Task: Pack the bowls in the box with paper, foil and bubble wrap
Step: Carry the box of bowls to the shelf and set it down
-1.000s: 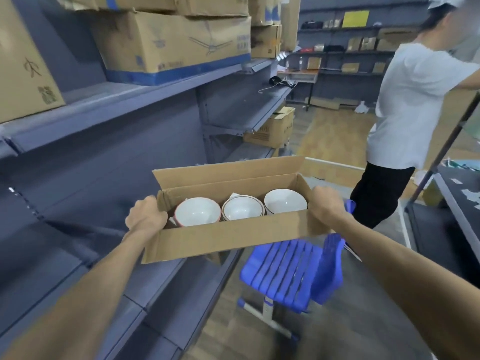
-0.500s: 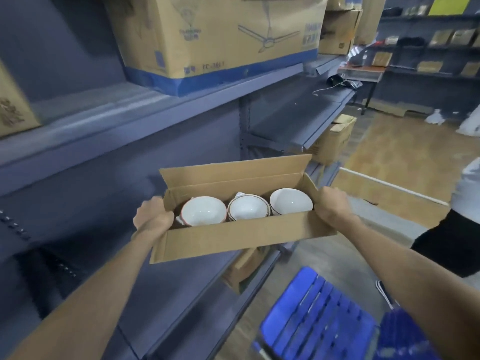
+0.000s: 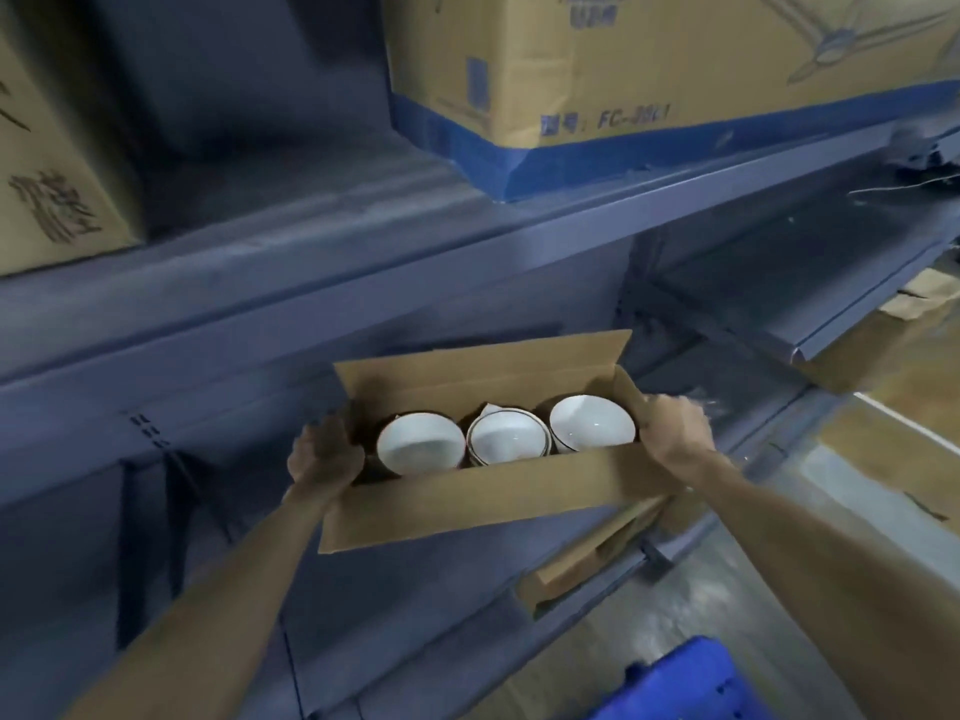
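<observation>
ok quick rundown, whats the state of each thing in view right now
box: open, flaps up, held off the shelf
left hand: grip on the box's left end
right hand: grip on the box's right end
left bowl: upright in box
middle bowl: upright, nested stack
right bowl: upright, tilted
big carton: closed, on upper shelf

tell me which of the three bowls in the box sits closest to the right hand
The rightmost bowl, at the box end gripped by the right hand. The middle bowl and left bowl lie farther along the row, toward the left hand.
</observation>
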